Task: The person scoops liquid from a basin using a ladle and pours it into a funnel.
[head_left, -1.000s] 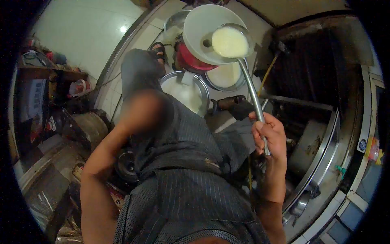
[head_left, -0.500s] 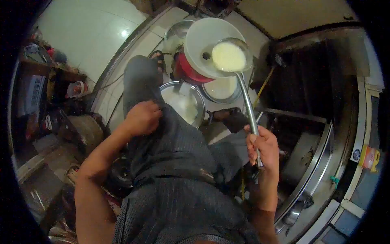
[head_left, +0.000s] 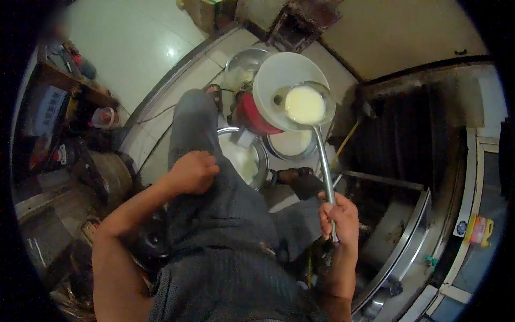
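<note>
My right hand [head_left: 340, 217] grips the long metal handle of a ladle [head_left: 325, 170] near its end. The ladle's bowl is full of creamy pale-yellow liquid [head_left: 304, 105] and is over a wide whitish hopper [head_left: 269, 75], which has a dark round hole inside. Under the hopper is a red machine body [head_left: 256, 117]. Beneath the hopper's near side sits a metal basin [head_left: 316, 152] with pale liquid. My left hand [head_left: 196, 173] is closed in a loose fist on my thigh; nothing shows in it.
Beside my left knee stands a steel pot [head_left: 263, 161] with whitish contents. Another metal bowl [head_left: 241, 60] is behind the machine. A metal-framed rack [head_left: 424, 206] stands at right, near a yellow-handled tool [head_left: 346, 144]. Cluttered shelves [head_left: 70, 80] line the left.
The camera view has tilted, so the scene sits lower in the picture. The ladle stays over the hopper, still full, and my left fist stays on my thigh.
</note>
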A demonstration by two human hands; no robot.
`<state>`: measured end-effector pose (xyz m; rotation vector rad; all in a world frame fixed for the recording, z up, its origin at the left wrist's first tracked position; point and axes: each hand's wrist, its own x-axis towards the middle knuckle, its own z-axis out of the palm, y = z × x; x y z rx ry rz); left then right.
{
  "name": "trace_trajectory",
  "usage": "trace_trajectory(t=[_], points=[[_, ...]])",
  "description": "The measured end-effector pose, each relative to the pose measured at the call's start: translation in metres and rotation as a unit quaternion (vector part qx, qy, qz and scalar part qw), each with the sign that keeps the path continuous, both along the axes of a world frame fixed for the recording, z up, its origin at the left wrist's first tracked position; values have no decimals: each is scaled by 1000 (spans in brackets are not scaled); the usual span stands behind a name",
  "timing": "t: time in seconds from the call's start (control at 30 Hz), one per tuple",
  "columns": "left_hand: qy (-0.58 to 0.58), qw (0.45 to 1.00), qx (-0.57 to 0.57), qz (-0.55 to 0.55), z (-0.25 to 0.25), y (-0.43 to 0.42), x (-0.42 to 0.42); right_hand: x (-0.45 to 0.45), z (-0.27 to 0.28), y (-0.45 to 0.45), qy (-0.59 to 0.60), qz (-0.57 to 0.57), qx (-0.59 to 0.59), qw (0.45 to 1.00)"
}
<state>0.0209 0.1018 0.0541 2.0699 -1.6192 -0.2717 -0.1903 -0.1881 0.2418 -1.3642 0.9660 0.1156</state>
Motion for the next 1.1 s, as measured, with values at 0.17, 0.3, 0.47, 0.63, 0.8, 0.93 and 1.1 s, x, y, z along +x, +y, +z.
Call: trace_trajectory(t=[0.17,0.3,0.47,0.63,0.8,0.93,1.1], points=[[3,1000,-21,-14,-2,0,1,-2,0,-2,-25,-3,29,999],[-6,999,-22,-27,-1,-6,1,-4,0,-8,-14,-6,28,1000],[-18,999,-31,-4,-1,-3,-2,-4,0,-5,-13,3,17,1000],[-23,1000,10,-15,5,-3,0,-2,2,-1,-7,13,3,1000],[-15,1000,-7,-11,6,-3,1,0,2,-2,-10,5,15,1000],[-11,1000,-1,-9,2,-2,1,0,1,-1,-1,0,12,1000],[-11,1000,-8,-1,0,-1,0,-1,0,-1,-2,-8,8,1000]])
